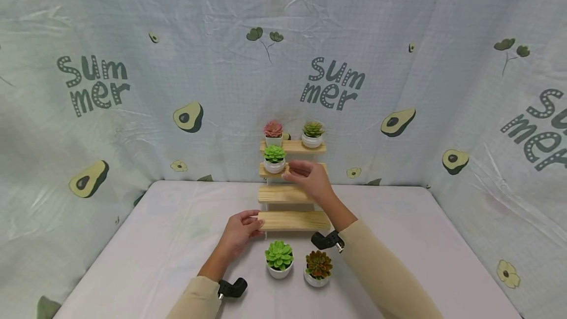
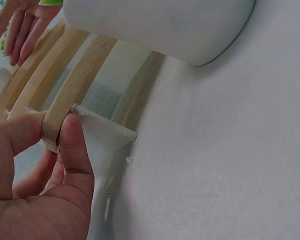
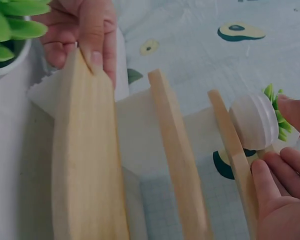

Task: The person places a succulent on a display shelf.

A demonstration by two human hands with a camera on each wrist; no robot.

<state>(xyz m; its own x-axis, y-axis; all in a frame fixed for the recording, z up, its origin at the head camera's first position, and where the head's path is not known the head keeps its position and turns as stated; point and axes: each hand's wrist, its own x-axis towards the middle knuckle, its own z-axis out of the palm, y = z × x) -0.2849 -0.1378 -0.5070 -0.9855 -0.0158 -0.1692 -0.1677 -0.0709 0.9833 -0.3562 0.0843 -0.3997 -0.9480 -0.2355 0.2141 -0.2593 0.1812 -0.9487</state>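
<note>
A tiered wooden display stand [image 1: 292, 220] with white side supports stands on the table. My left hand [image 1: 239, 233] pinches the left end of its lowest shelf [image 2: 80, 80] between thumb and fingers. On the second shelf from the top, at the left, sits a bright green potted succulent [image 1: 274, 160] in a white ribbed pot [image 3: 255, 121]. My right hand [image 1: 310, 178] is just right of that pot, fingers loosely extended by the shelf edge and thumb near the leaves; whether it touches the pot I cannot tell.
A pink succulent [image 1: 273, 132] and a darker green one [image 1: 313, 134] stand on the top shelf. In front of the stand, on the white table [image 1: 177, 245], are another bright green succulent [image 1: 279, 259] and a reddish-brown one [image 1: 318, 268]. A printed curtain [image 1: 235, 87] hangs behind.
</note>
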